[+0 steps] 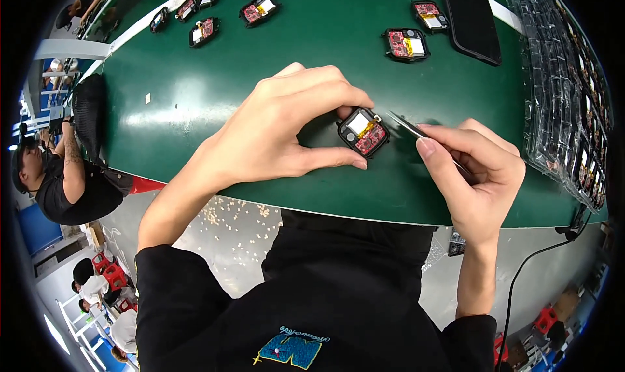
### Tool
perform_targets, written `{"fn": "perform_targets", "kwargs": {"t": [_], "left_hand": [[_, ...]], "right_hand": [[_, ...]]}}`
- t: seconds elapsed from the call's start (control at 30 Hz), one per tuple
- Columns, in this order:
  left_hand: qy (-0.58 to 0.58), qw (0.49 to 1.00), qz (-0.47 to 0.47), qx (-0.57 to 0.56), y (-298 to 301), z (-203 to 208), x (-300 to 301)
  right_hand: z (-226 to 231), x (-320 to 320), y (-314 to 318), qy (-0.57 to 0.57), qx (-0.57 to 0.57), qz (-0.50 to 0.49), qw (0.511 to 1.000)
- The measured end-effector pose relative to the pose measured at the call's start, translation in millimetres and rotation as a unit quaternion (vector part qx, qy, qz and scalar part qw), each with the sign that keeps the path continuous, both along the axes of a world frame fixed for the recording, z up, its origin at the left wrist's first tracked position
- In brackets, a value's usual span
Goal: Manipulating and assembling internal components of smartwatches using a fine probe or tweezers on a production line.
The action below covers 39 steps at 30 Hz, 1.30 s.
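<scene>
An opened smartwatch case (pixel 363 132) lies on the green tabletop, its red circuit board and white battery showing. My left hand (pixel 293 121) grips it by the edges, with the thumb on the near side and the fingers on the far side. In my right hand (pixel 478 163) is a pair of metal tweezers (pixel 409 126), pinched between thumb and forefinger. The tweezer tips point at the case from its right, a small gap away from it.
More opened watch cases (pixel 259 10) lie at the far left, and two (pixel 405 44) at the far right beside a black flat slab (pixel 470 20). Stacked clear plastic trays (pixel 556 92) stand along the right edge. A person (pixel 65 163) sits at the left.
</scene>
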<state>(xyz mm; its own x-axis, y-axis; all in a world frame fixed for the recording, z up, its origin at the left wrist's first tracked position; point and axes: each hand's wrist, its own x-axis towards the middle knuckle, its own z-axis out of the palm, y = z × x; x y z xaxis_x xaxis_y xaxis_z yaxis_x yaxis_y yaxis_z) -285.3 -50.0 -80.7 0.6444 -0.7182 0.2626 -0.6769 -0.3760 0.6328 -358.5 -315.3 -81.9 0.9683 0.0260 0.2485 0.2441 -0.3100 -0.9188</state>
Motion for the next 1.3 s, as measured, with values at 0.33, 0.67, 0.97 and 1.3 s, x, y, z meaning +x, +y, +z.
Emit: {"fn": "perform_targets", "kwargs": {"t": [0.33, 0.67, 0.97, 1.3], "left_hand": [[-0.025, 0.999, -0.028, 0.027, 1, -1, 7], [0.028, 0.998, -0.035, 0.038, 3, 4, 7], [0.009, 0.999, -0.038, 0.034, 1, 3, 11], [0.036, 0.999, 0.004, 0.017, -2, 2, 9]], "right_hand": [[3, -2, 0, 0.024, -0.084, 0.028, 0.996], [-2, -1, 0, -0.024, -0.088, 0.038, 0.995], [-6, 4, 4, -0.053, -0.122, 0.047, 0.990], [-4, 2, 1, -0.082, -0.142, 0.029, 0.986]]}}
